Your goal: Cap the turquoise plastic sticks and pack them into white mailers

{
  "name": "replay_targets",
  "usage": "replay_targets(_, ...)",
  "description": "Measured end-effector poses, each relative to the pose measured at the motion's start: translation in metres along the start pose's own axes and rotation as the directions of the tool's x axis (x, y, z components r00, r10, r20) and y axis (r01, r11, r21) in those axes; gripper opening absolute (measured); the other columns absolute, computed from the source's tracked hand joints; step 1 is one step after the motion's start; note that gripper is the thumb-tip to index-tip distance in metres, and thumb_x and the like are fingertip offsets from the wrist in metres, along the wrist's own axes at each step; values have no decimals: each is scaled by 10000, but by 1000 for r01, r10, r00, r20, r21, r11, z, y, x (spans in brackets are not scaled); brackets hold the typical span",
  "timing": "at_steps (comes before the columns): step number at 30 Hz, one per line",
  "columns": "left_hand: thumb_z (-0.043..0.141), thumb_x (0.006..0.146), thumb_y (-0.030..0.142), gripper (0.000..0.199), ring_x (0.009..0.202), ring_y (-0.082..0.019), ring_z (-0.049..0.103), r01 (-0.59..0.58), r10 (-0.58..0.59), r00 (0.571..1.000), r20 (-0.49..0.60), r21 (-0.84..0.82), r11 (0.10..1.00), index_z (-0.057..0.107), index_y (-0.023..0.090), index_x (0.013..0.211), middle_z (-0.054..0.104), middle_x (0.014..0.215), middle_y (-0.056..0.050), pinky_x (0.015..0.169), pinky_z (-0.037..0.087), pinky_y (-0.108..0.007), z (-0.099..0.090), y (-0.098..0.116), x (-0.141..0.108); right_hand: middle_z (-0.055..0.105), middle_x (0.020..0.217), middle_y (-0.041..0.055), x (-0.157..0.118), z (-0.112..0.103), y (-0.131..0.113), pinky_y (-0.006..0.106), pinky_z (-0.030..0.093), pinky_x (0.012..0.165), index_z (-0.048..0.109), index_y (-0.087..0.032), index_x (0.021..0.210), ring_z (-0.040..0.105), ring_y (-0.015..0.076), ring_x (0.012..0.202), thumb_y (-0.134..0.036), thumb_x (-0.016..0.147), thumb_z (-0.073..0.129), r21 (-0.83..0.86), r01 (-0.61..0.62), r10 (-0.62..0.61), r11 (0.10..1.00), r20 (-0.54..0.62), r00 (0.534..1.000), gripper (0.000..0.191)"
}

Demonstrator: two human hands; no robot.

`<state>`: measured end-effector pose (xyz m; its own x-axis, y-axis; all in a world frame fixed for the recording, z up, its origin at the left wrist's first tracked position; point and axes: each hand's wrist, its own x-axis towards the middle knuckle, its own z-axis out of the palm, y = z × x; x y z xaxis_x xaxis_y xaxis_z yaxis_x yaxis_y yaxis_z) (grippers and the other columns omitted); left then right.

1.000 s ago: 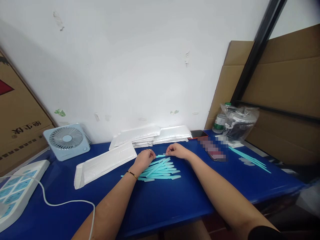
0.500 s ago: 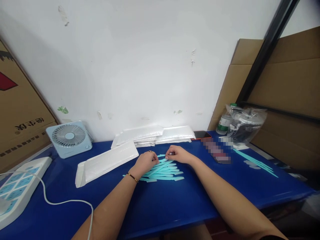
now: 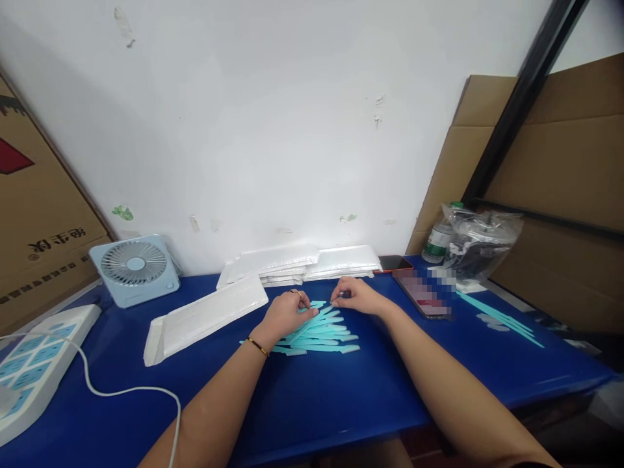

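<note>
Several teal eyebrow razors with pale tips lie fanned in a loose pile on the blue table. My left hand rests over the pile's upper left, its thumb and fingers closed on an eyebrow razor whose handle is partly hidden. Just right of the pile's top is my right hand, with thumb and forefinger pinched together; whatever may be between them is too small to make out. More teal razors lie apart at the right, beside some small translucent pieces.
White padded mailers are stacked against the wall, and another mailer lies at the left. A fan, a power strip and its white cable stand left. A phone, bottle and plastic bag are right.
My right hand has moved slightly up and right, away from my left hand, opening a gap between them. My left hand's thumb has shifted a little to the right over the pile.
</note>
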<state>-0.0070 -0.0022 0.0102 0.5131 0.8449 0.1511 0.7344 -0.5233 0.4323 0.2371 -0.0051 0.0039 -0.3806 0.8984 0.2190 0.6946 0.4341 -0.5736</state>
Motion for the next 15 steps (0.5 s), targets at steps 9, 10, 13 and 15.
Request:
replay_targets(9,555,769,320,141,725,-167,607,30,-32,994,104,23,999,637,206,783,674,772,-14,599,391,-247,9,3,4,583,852,18,5,11,-10,329,333,801,689,-208,780,535,172,823,-332,750,663,-126,21,-9,992,99,995,130)
replay_targets(10,553,771,307,133,738,-169,609,26,-28,996,84,34,999,638,206,783,676,779,-15,614,396,-250,8,3,4,585,854,17,4,10,-9,328,334,799,687,-205,776,536,169,816,-330,753,659,-120,25,-13,992,104,995,130)
replay_targets(13,545,784,300,129,756,-177,610,28,-29,999,19,69,997,639,214,773,677,782,-12,661,404,-262,2,-1,5,592,846,19,3,3,-3,300,348,762,684,-199,765,536,164,796,-319,770,633,-96,13,-6,995,81,997,131)
replay_targets(15,546,788,306,130,754,-179,607,52,-52,999,-4,88,995,640,221,762,675,769,-6,683,402,-269,-1,-4,6,590,825,21,1,-2,0,279,356,722,687,-197,751,535,163,777,-327,768,627,-89,-32,36,996,42,998,144)
